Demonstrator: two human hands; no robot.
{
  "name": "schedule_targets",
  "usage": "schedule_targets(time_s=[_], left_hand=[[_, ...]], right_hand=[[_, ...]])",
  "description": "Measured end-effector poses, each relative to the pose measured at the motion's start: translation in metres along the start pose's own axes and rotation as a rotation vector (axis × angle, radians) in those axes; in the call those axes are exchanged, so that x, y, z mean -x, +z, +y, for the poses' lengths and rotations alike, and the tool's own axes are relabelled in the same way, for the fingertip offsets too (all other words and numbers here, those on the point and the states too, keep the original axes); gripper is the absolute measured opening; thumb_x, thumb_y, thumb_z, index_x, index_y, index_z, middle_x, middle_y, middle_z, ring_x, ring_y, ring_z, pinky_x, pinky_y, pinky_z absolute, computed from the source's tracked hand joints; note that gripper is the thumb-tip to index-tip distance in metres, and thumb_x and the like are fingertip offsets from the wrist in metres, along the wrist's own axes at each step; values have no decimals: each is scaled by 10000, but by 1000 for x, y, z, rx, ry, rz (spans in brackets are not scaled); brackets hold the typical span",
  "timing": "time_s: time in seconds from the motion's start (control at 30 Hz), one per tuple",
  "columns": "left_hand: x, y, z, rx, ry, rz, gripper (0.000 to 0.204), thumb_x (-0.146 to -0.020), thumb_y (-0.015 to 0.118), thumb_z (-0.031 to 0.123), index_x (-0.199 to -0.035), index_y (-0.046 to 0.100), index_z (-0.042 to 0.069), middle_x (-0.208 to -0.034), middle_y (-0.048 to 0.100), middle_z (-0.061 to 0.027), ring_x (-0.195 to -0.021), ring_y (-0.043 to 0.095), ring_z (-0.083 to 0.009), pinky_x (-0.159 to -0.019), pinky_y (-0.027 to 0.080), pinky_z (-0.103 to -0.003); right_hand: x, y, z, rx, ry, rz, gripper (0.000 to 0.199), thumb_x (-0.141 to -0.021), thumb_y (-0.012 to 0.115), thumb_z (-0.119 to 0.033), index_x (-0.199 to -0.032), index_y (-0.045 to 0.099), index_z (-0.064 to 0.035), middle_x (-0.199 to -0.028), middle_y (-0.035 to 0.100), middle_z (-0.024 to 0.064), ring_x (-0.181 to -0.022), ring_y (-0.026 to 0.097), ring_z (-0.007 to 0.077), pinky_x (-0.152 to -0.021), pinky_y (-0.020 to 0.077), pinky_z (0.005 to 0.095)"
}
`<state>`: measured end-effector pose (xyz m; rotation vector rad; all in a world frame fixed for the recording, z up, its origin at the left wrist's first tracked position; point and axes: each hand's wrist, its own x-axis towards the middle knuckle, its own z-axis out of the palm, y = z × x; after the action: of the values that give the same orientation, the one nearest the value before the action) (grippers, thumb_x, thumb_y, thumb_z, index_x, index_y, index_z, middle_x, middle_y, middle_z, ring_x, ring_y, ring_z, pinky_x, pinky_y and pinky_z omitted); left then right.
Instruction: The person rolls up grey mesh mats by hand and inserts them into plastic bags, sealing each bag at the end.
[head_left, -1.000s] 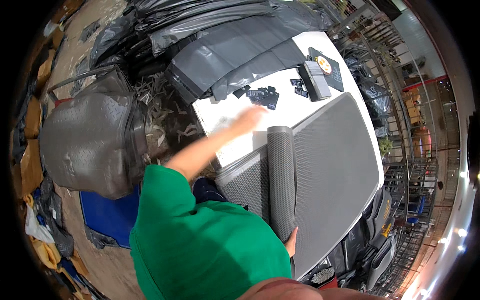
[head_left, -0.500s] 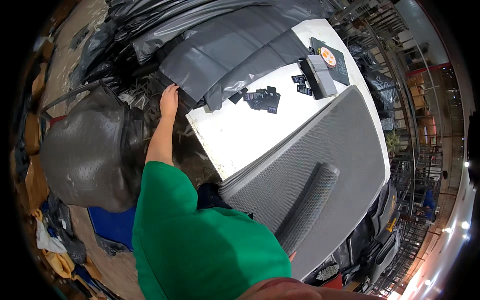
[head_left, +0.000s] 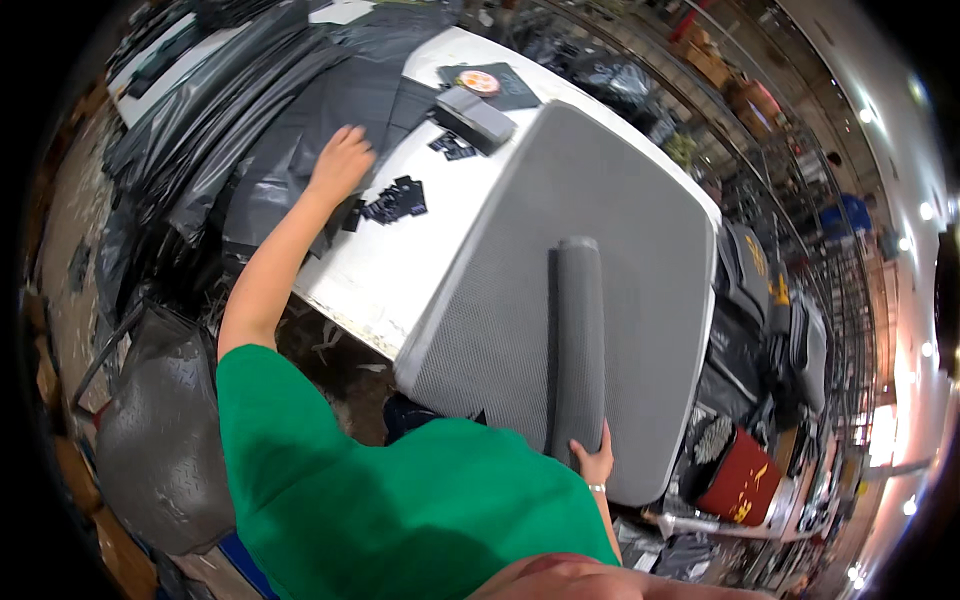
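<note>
1. Fingers (head_left: 606, 437) of the right hand (head_left: 594, 466) are holding the near end of the gray roll (head_left: 580, 340), and the thumb is lying against it.
2. The gray roll is lying on top of the flat mat (head_left: 655, 260).
3. To the left of the flat mat, the left hand (head_left: 344, 162) is hanging over or touching the black plastic (head_left: 290, 145). Its fingers are bending, but I cannot tell if they are pinching it.
4. Small black cards (head_left: 398, 200) are lying left of the flat mat.
5. A gray block (head_left: 480, 118) is sitting beside the flat mat's far left edge.
6. The white table (head_left: 368, 285) is sitting under the flat mat.
</note>
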<state>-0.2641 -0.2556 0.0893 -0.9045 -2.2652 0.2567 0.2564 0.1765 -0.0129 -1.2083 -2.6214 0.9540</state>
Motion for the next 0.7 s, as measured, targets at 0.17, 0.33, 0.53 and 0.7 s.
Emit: schedule_targets(time_s=[0.17, 0.33, 0.53, 0.7], left_hand=[[-94, -82, 148, 564, -182, -66, 128, -751, 527, 70, -821, 631, 99, -829, 600, -59, -920, 575, -266, -783, 473, -390], [-56, -77, 272, 897, 39, -118, 188, -760, 485, -8, -899, 572, 82, -877, 580, -92, -870, 579, -304, -731, 483, -400], [-19, -42, 355, 1153, -429, -75, 240, -794, 569, 82, -1017, 480, 91, -788, 669, -98, -747, 636, -331, -651, 495, -447], [-30, -13, 339, 1391, -644, -241, 174, -782, 677, 232, -882, 708, 93, -808, 699, -69, -743, 668, -184, -663, 490, -297]], right_hand=[[10, -16, 20, -246, -136, 8, 836, -622, 820, -166, -1362, 435, -108, -1247, 567, 171, -1106, 567, 295, -938, 438, 381], [57, -63, 44, -445, -111, -92, 785, -652, 792, -111, -1350, 439, -52, -1275, 545, 150, -1126, 545, 256, -957, 423, 371], [118, -129, 57, -468, -73, -205, 799, -648, 801, -134, -1348, 433, -20, -1282, 541, 137, -1147, 528, 239, -987, 392, 367], [125, -135, 59, -351, -139, -317, 808, -634, 821, -172, -1333, 450, -9, -1268, 562, 142, -1132, 556, 216, -961, 422, 344]])
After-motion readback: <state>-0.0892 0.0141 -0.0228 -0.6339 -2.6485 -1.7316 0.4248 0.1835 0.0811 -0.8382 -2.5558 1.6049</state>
